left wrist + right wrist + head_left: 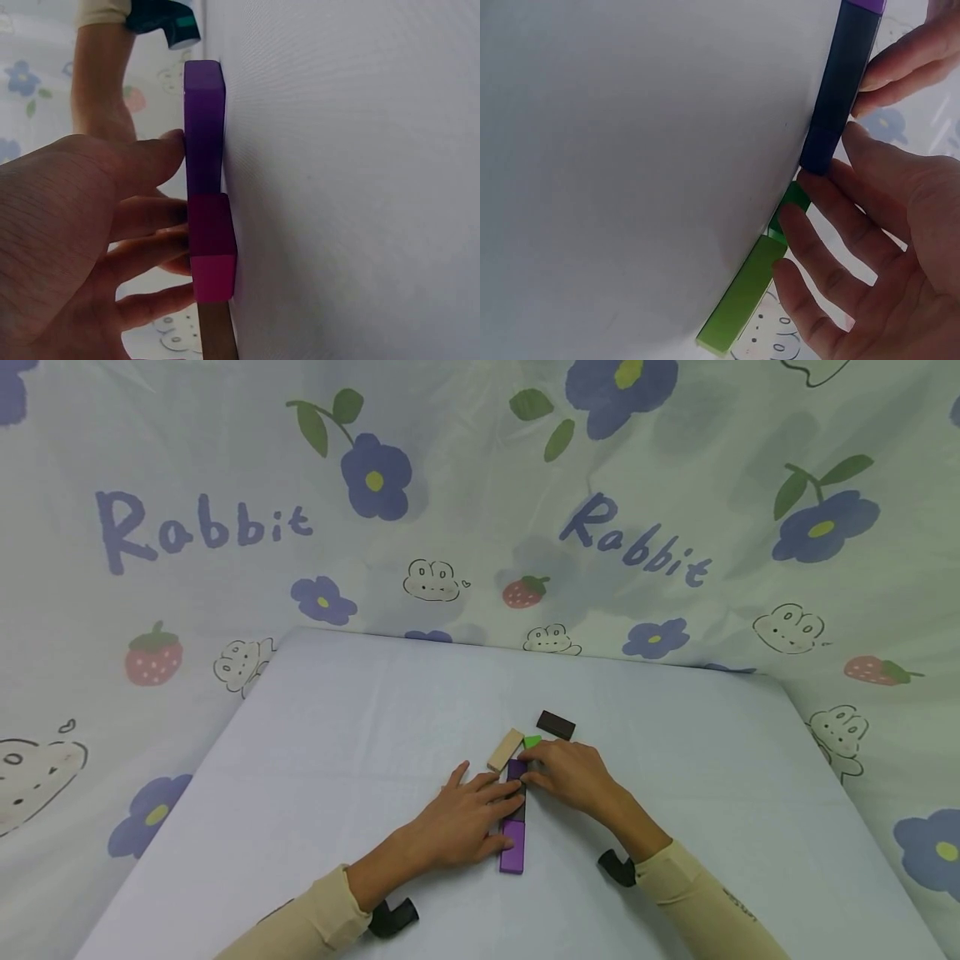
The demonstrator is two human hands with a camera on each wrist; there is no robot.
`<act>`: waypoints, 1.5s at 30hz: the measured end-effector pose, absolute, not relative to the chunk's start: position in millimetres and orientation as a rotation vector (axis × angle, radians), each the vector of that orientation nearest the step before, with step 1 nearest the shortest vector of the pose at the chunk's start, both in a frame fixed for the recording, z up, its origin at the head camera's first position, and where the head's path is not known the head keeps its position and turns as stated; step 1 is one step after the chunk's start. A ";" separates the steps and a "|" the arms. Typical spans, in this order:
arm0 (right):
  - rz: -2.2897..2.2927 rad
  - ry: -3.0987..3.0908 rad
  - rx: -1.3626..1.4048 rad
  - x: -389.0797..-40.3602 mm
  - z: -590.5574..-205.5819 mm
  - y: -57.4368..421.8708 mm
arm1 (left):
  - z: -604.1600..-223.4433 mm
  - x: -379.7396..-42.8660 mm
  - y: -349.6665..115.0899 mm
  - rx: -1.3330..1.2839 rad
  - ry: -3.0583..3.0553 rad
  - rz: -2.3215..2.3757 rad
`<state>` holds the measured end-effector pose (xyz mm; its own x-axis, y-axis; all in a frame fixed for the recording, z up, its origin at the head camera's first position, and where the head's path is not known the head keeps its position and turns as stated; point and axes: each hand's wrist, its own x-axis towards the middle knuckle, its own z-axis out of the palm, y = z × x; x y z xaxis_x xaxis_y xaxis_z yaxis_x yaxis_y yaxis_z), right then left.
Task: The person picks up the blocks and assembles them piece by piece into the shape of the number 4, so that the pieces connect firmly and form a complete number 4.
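Observation:
My left hand (pixel 468 818) lies over a row of blocks with fingers spread, its thumb at a purple block (pixel 512 852) and fingertips on a dark block (pixel 520 810). At the row's far end, my right hand (pixel 573 777) pinches a dark purple block (pixel 516 768) between thumb and index finger. In the right wrist view, a small green block (pixel 790 202) and a longer light green block (pixel 739 300) lie by the other fingers. A magenta block (pixel 214 247) adjoins the purple one in the left wrist view; my left hand seems to hide it from the head view.
A beige block (pixel 506 750) lies slanted left of the row's far end. Farther back is a dark brown block (pixel 556 724). White cloth covers the table (pixel 360 718), with a patterned curtain (pixel 465 510) behind. Black wrist devices (pixel 393 918) hang below both forearms.

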<state>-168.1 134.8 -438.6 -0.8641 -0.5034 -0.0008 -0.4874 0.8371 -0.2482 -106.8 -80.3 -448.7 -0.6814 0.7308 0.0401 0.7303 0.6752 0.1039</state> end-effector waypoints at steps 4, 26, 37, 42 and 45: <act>-0.376 2.943 -0.788 -168.0 -439.5 134.6 | -447.7 -105.6 -79.8 1.243 2.864 0.174; -0.337 3.049 -0.796 -157.9 -431.8 147.5 | -446.2 -105.4 -78.2 1.241 2.849 0.153; -0.456 3.134 -0.661 -148.0 -434.9 187.6 | -446.6 -106.9 -81.1 1.239 2.842 0.176; -0.501 3.129 -0.601 -147.8 -436.7 199.8 | -446.6 -110.3 -81.4 1.220 2.808 0.218; -0.531 3.120 -0.590 -147.0 -438.2 204.7 | -446.9 -112.9 -80.8 1.229 2.785 0.219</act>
<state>-147.0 204.7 -438.2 -0.9298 -0.3420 0.1359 -0.3677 0.8785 -0.3051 -112.9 -80.8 -446.9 -0.6724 0.7398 -0.0238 0.7269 0.6662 0.1667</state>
